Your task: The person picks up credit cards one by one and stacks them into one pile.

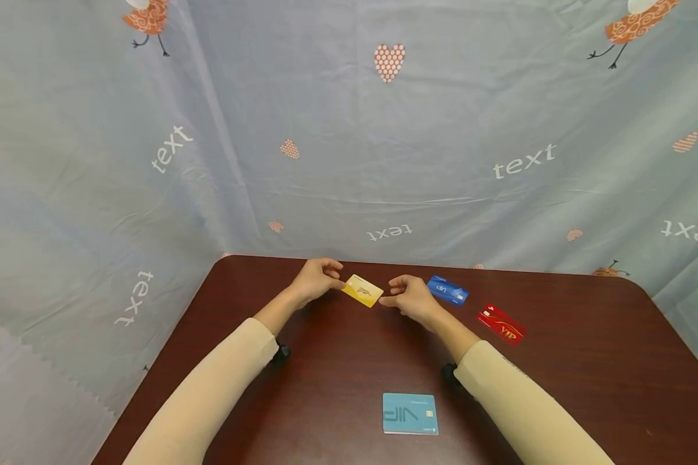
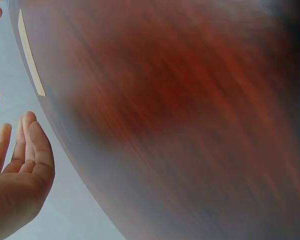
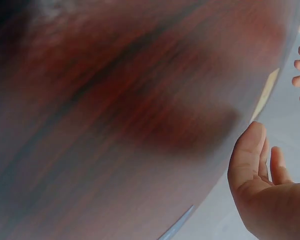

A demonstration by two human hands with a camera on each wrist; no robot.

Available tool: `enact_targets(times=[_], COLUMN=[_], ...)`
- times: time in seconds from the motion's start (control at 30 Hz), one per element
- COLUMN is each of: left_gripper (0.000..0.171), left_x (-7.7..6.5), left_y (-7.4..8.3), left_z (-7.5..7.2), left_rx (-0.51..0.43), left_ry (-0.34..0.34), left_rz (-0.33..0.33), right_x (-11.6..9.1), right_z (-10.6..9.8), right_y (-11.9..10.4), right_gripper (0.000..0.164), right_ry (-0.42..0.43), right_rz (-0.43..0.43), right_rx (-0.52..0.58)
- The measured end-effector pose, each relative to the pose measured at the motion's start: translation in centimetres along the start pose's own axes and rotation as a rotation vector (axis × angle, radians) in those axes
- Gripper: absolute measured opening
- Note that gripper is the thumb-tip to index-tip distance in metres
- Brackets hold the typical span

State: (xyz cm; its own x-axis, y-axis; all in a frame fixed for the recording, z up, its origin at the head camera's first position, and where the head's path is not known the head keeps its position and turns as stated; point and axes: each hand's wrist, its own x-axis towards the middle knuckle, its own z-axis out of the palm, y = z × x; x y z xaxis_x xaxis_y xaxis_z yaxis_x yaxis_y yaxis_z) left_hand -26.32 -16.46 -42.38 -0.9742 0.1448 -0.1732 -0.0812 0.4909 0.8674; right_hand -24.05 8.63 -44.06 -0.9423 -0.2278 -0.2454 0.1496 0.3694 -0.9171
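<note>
A yellow and white card [image 1: 362,290] lies near the far edge of the dark wooden table [image 1: 337,361], between my two hands. My left hand [image 1: 317,279] is at its left corner, thumb outstretched and the other fingers loosely bent. In the left wrist view a small gap shows between the left hand [image 2: 25,175] and the card [image 2: 31,55]. On the other side, my right hand [image 1: 413,298] has its thumb tip at the card's right corner. The right wrist view shows that thumb [image 3: 247,155] right by the card's end [image 3: 265,95]; whether it touches is unclear.
A blue VIP card [image 1: 448,290] lies just right of my right hand, with a red VIP card [image 1: 501,325] farther right. Nearer me, between the forearms, is a teal VIP card [image 1: 410,413]. A grey-blue patterned curtain [image 1: 349,129] hangs behind the table.
</note>
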Motion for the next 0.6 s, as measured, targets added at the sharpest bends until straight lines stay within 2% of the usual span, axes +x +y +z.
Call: enact_targets(times=[0.27, 0.47, 0.6], left_gripper=[0.047, 0.052, 0.056], left_x=[1.4, 2.2, 2.8], left_y=[0.1, 0.4, 0.2], left_z=[0.4, 0.0, -0.3], left_rx=[0.013, 0.048, 0.066], left_ry=[-0.031, -0.1, -0.153], left_rz=[-0.046, -0.1, -0.113], right_x=[1.2, 1.8, 2.1], right_z=[0.9, 1.0, 1.0], right_y=[0.3, 0.3, 0.3], right_gripper=[0.054, 0.053, 0.05], right_ry=[-0.006, 0.012, 0.036], right_rz=[-0.01, -0.018, -0.022], right_rx=[-0.056, -0.175, -0.249])
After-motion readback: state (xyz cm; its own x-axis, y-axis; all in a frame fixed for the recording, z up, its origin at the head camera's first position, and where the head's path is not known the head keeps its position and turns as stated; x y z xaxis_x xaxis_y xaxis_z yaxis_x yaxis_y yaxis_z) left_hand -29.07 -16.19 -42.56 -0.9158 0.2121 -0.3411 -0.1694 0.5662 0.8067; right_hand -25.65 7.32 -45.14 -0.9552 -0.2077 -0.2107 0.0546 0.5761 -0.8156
